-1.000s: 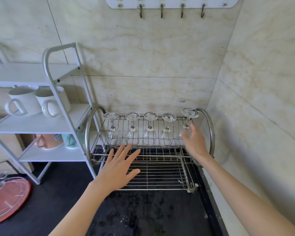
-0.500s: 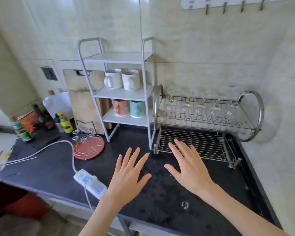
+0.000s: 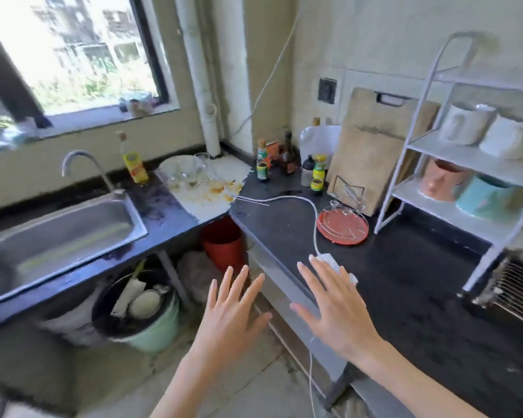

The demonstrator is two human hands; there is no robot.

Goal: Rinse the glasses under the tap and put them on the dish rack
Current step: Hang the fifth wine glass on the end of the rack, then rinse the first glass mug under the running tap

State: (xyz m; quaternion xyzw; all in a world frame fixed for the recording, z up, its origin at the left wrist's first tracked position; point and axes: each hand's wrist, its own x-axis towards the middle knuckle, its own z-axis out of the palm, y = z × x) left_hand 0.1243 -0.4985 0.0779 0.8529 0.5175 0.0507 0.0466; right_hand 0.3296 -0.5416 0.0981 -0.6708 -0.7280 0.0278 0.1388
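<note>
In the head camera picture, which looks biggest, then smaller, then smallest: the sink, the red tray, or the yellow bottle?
1. Sink, by far the largest.
2. Red tray.
3. Yellow bottle, smallest, though it stands farther back.

Sink (image 3: 64,236) with tap (image 3: 82,164) at left, below the window (image 3: 73,46); bucket (image 3: 139,315) under the counter beside it. Tray (image 3: 343,226) on the counter (image 3: 405,282) before the cutting boards (image 3: 372,158); shelf unit (image 3: 465,164) holding mugs (image 3: 465,123) to its right; dish rack (image 3: 517,285) at far right.
</note>
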